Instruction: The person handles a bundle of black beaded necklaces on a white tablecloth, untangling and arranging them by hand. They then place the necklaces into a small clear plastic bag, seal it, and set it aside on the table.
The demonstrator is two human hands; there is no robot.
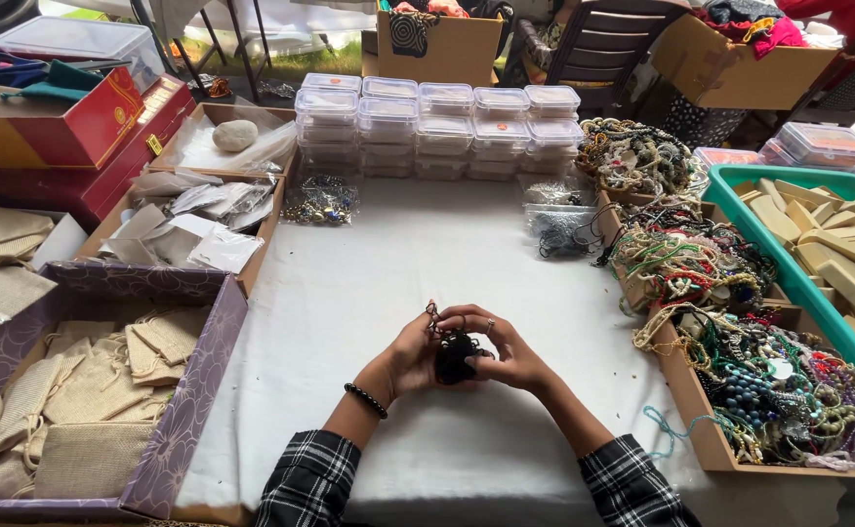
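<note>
1. I see my left hand (410, 356) and right hand (506, 353) curled closed around a dark beaded bundle (453, 357), held just above the white tablecloth (369, 293).
2. The bundle looks knotted, glossy, lumpy; thin cord loops stick up from the fingertips (435, 317).

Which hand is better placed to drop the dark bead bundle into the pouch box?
Left, probably. The left hand shares the dark bead bundle with the right hand, and the purple box of cloth pouches sits on the left side.
</note>
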